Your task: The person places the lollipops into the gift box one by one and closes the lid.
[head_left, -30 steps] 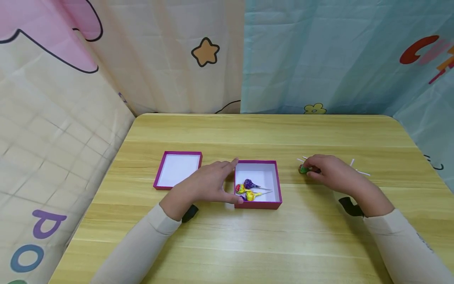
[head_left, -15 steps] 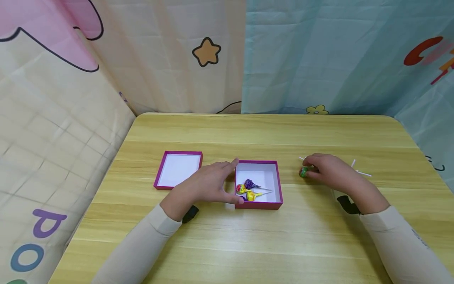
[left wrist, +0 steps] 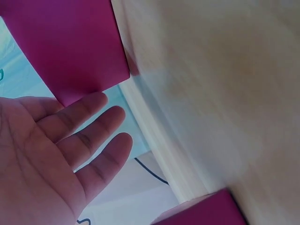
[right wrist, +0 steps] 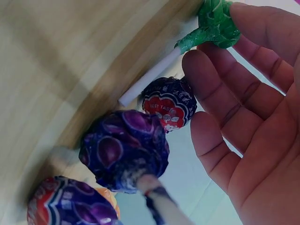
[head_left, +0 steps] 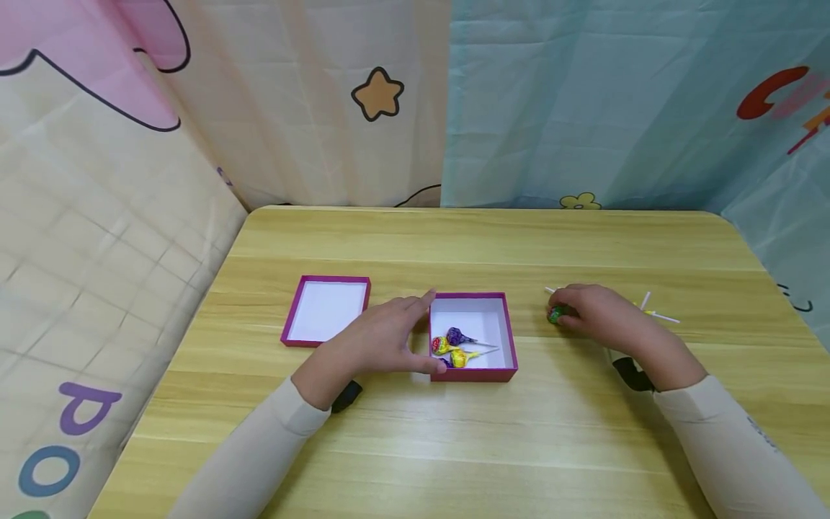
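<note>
In the head view, my left hand rests against the left side of an uncovered magenta box, thumb at its front corner and index finger at its back corner. The left wrist view shows those fingers nearly straight, touching the box wall. Inside lie a purple lollipop, a yellow one, a red-and-yellow one and another purple one partly behind my thumb. Farther right, my right hand pinches a green-wrapped lollipop by its head, its white stick low over the table.
The box's shallow lid lies inside up, left of the box. Beside my right hand are more lollipops, one purple, one dark with a red label; white sticks stick out behind it. Curtains stand behind the table.
My right hand has shifted slightly left, its fingers adjusting around the green lollipop, and a bit of yellow now shows near the sticks behind it. My left hand and the box stay almost still.
</note>
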Tool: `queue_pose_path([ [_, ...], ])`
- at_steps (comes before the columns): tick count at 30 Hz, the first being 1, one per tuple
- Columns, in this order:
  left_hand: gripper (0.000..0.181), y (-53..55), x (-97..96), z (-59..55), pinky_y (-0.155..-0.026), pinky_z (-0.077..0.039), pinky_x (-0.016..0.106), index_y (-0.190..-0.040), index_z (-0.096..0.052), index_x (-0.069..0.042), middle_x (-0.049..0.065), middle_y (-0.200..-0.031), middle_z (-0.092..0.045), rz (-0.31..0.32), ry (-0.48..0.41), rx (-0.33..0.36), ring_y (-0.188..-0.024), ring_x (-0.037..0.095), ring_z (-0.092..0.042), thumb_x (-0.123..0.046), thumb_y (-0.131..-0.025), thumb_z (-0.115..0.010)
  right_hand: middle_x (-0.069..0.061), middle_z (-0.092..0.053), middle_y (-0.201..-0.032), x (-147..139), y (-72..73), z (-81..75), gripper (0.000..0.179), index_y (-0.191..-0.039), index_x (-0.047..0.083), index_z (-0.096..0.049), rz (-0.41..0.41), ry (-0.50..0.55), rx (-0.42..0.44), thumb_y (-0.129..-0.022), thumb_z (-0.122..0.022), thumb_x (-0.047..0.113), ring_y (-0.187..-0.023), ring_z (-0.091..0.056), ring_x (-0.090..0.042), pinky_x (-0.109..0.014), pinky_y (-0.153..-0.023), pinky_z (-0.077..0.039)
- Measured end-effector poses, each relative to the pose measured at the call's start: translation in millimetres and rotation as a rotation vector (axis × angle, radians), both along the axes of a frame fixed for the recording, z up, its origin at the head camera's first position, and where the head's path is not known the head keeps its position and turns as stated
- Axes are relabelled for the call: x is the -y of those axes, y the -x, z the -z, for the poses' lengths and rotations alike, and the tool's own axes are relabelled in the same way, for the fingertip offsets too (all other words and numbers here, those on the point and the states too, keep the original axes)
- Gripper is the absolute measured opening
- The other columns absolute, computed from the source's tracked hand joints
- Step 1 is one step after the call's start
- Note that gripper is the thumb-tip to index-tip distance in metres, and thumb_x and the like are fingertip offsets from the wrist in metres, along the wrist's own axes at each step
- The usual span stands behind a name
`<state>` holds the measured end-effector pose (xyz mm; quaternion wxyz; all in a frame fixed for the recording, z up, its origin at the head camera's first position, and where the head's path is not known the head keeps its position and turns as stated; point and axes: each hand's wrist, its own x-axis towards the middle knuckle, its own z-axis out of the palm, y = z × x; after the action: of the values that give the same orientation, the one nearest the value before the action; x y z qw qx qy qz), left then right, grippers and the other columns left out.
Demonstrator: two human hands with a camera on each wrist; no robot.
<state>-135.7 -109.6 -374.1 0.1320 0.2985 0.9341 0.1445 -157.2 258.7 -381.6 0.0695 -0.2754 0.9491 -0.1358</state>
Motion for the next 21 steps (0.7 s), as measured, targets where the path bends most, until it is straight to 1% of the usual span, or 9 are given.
queue_pose_path([
  [5,0.124,-1.6,-0.5,0.2,-0.111,-0.036,0.04,-0.16,-0.02,-0.016,0.004,-0.153,-0.042,0.0,0.011,-0.03,-0.139,0.022,-0.04,-0.091,-0.067,-0.054,0.006,-0.064,-0.089,-0.7,-1.0,0.5,0.011,-0.097,0.012,-0.069,-0.001,0.007,-0.001,-0.089,-0.074,0.007,-0.08,-0.058,-0.014,-0.041,-0.076,-0.054],
  [10,0.124,-1.9,-0.1,-0.5,-0.111,-0.037,0.039,-0.159,-0.022,-0.013,0.005,-0.153,-0.042,0.005,0.008,-0.044,-0.139,0.022,-0.041,-0.091,-0.067,-0.054,0.006,-0.062,-0.088,-2.2,-1.5,0.2,0.011,-0.095,0.013,-0.068,-0.007,0.022,-0.001,-0.089,-0.074,0.006,-0.079,-0.057,-0.014,-0.04,-0.075,-0.053],
  [15,0.123,-2.4,-0.7,-1.8,-0.11,-0.038,0.039,-0.159,-0.024,-0.014,0.005,-0.152,-0.044,0.006,0.015,-0.056,-0.137,0.021,-0.043,-0.09,-0.068,-0.055,0.005,-0.062,-0.089,-1.8,-1.3,-3.1,0.01,-0.097,0.012,-0.068,0.003,0.044,0.022,-0.09,-0.072,0.006,-0.079,-0.055,-0.014,-0.037,-0.072,-0.052],
  [21,0.121,-1.3,-1.0,-2.8,-0.109,-0.039,0.04,-0.158,-0.027,-0.014,0.005,-0.151,-0.045,0.011,0.02,-0.069,-0.137,0.021,-0.043,-0.088,-0.068,-0.058,0.005,-0.063,-0.091,1.3,-2.2,-10.5,0.012,-0.101,0.01,-0.068,-0.014,0.089,0.023,-0.09,-0.071,0.004,-0.078,-0.055,-0.012,-0.035,-0.07,-0.051],
])
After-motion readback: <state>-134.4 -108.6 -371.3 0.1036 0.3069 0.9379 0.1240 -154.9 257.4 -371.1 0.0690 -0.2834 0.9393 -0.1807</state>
